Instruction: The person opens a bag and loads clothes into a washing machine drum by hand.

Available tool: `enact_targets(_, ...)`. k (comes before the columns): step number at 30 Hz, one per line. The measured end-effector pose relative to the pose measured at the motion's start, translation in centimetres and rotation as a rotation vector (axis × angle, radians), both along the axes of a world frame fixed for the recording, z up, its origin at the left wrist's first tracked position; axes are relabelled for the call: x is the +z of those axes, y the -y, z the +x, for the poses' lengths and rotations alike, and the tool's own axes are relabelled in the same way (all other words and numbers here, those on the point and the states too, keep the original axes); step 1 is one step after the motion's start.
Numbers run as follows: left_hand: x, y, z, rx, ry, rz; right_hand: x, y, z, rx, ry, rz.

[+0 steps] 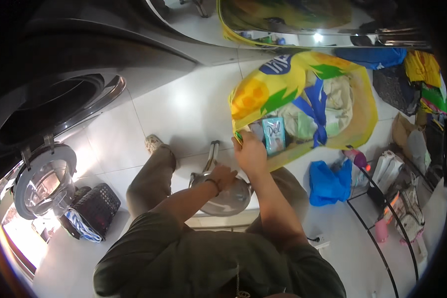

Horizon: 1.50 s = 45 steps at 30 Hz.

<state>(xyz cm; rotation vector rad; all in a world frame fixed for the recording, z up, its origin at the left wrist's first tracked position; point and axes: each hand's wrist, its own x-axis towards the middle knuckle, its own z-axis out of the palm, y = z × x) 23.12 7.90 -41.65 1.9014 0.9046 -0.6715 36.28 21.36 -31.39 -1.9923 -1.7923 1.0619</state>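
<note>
My right hand [249, 154] grips the near-left edge of a large yellow bag [263, 99] with a printed pattern. Inside the bag are cream fabric [338, 104], a blue strap [318, 119] and a turquoise packet [274, 141]. My left hand [223, 176] is over a rounded silver object [226, 201] with metal bars behind it, between my legs, its fingers loosely bent and apart; what the object is I cannot tell.
A dark front-loading machine [44, 59] has its round door [22, 181] swung open at left, beside a black perforated basket [97, 211]. At right lie a blue cloth item [328, 184], several bags [397, 84], bottles and black curved tubes [365, 228]. A glossy appliance [303, 15] stands ahead.
</note>
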Motion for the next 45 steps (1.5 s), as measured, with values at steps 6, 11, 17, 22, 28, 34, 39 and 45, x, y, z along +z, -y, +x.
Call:
enact_targets(6, -0.3, -1.8, -5.9, 0.174, -0.319, -0.155, 0.0, -2.6, -1.4, 0.139, -0.067, 0.107)
enact_targets(11, -2.4, 0.2, -7.3, 0.233, -0.162, -0.124, 2.3, -3.5, -2.3, 0.277, 0.22, 0.087)
enact_targets(17, -7.4, 1.9, -8.6, 0.296, 0.038, -0.136, 2.1, -4.1, -5.2, 0.303, 0.383, 0.16)
enact_targets(22, -7.2, -0.9, -8.7, 0.179, -0.079, -0.091, -0.9, -3.4, -9.1, 0.278, 0.321, 0.251)
enact_targets(28, 0.5, -3.5, -10.0, 0.967, 0.218, 0.099, -0.2, -2.6, -13.8, 0.448, 0.176, 0.177)
enact_targets(34, 3.9, -2.6, -11.2, 1.711, 0.823, -0.024, -0.1, 1.3, -23.4, 0.55, -0.135, 0.222)
enact_targets(39, 3.6, -2.2, -15.9, 1.968, 1.004, -0.079, 2.9, 4.4, -24.8, 0.571, -0.182, 0.403)
enact_targets(45, 8.1, -2.3, -15.4, 1.427, 0.618, 1.167, 5.1, 0.7, -17.7, 0.111, -0.284, 0.419)
